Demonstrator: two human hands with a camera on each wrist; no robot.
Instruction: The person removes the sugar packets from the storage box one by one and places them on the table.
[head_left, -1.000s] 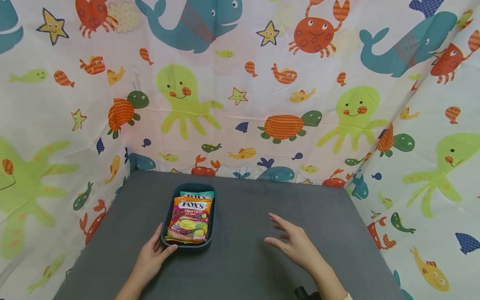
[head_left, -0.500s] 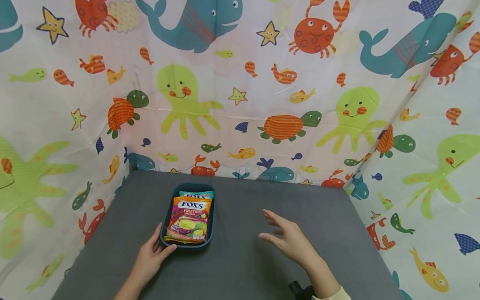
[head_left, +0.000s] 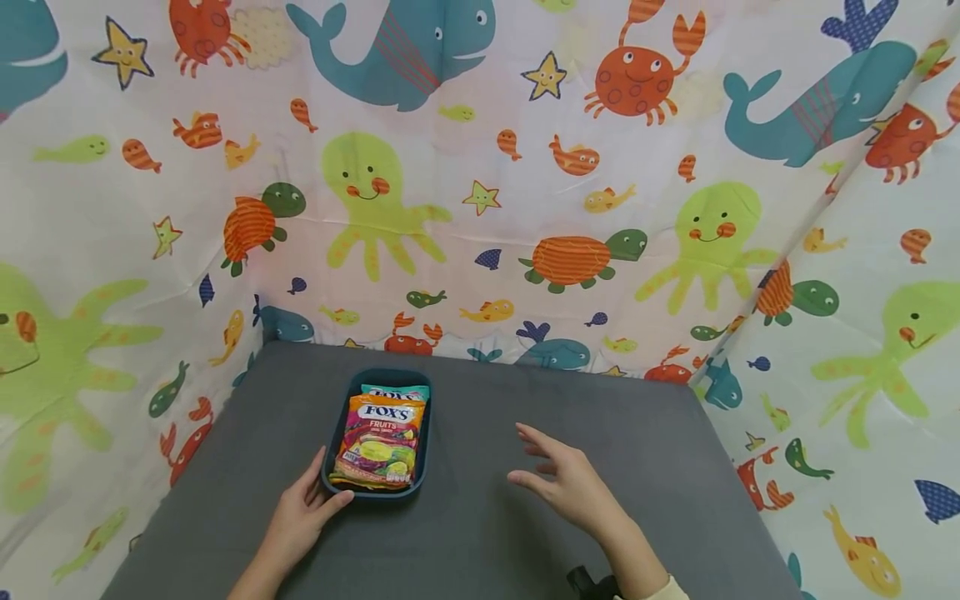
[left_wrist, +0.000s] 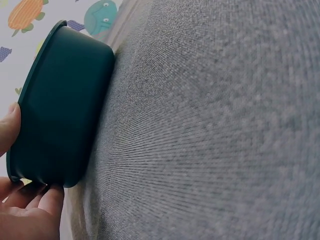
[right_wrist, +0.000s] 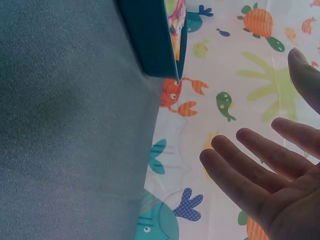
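Observation:
A dark teal plastic basin (head_left: 426,454) stands on the grey table, left of the middle in the head view. Inside it lie candy bags: an orange and purple Fox's Fruits bag (head_left: 378,442) on top and a teal Fox's bag (head_left: 416,392) partly hidden beneath. My left hand (head_left: 296,512) holds the basin's near left corner. The left wrist view shows the thumb (left_wrist: 9,127) on the rim side and the fingertips against the adjoining wall. To the right of the basin, my right hand (head_left: 558,479) hovers over the table with fingers apart, holding nothing.
The grey cloth-covered table (head_left: 480,533) is bounded at the back and both sides by a white curtain (head_left: 457,250) printed with sea animals. A black strap mount (head_left: 588,583) sits at my right wrist.
My right hand has drifted left, toward the basin, and remains in the air. The left hand stays at the basin's corner. The head view has shifted slightly.

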